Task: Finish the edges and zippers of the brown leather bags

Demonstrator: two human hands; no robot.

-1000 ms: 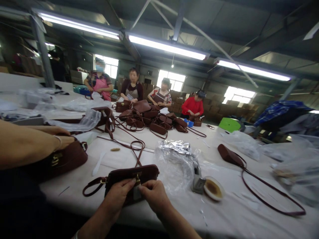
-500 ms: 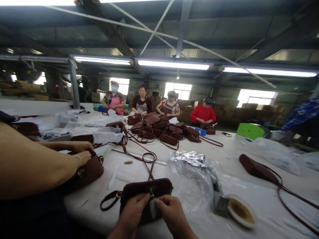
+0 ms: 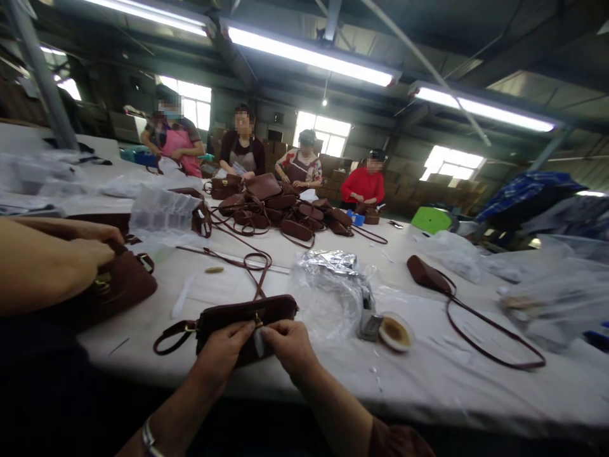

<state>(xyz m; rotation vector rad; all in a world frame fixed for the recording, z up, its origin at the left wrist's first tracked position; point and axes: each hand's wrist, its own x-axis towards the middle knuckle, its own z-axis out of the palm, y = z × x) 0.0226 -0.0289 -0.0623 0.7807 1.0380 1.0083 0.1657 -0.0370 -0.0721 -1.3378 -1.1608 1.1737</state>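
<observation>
A dark brown handbag (image 3: 280, 309) stands at the table's near edge in front of me, its strap looped out to the left and a longer one trailing away behind. My left hand (image 3: 223, 349) grips the front of the bag, thumb and fingers pinched by the small gold-coloured clasp (image 3: 257, 318). Close beside it, my right hand (image 3: 291, 346) pinches a small whitish strip (image 3: 259, 341) hanging just below the clasp. What the strip is made of, I cannot make out. The fingertips of both hands nearly meet.
At left, a neighbour's arm (image 3: 42, 263) reaches over another brown bag (image 3: 128, 285). Brown bags (image 3: 264, 187) lie heaped mid-table, with several people behind. Crumpled clear plastic (image 3: 318, 292), a round dish (image 3: 396, 332) with brown contents and a lone bag (image 3: 428, 275) lie to the right.
My view has tipped down and turned right, so the scene sits higher and further left. Both hands stay at the clasp, the right one still pinching the whitish strip.
</observation>
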